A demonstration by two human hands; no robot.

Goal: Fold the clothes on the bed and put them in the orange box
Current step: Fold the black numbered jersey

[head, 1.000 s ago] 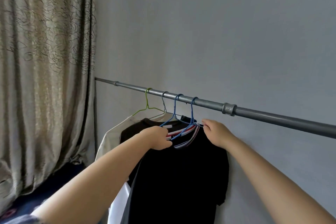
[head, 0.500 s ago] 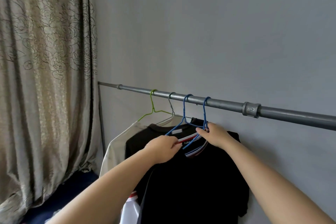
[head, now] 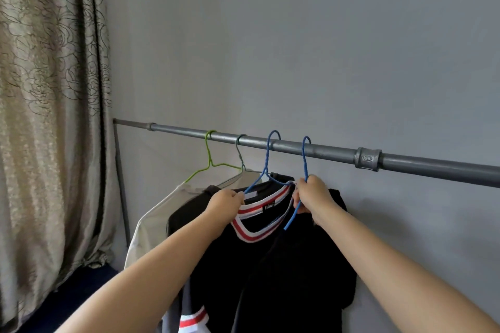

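Hanging from the blue hanger (head: 305, 167) on the rail (head: 324, 149), the black shirt (head: 284, 273) drops toward 6 o'clock. Left hand (head: 226, 204) pinches its striped collar (head: 250, 212) at 9 o'clock; right hand (head: 311, 196), nearer the hook at 12 o'clock, grips the hanger wire.

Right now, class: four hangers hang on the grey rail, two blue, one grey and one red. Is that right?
Not quite. The hangers on the grey rail are two blue, one grey and one green, not red, as the head view shows.
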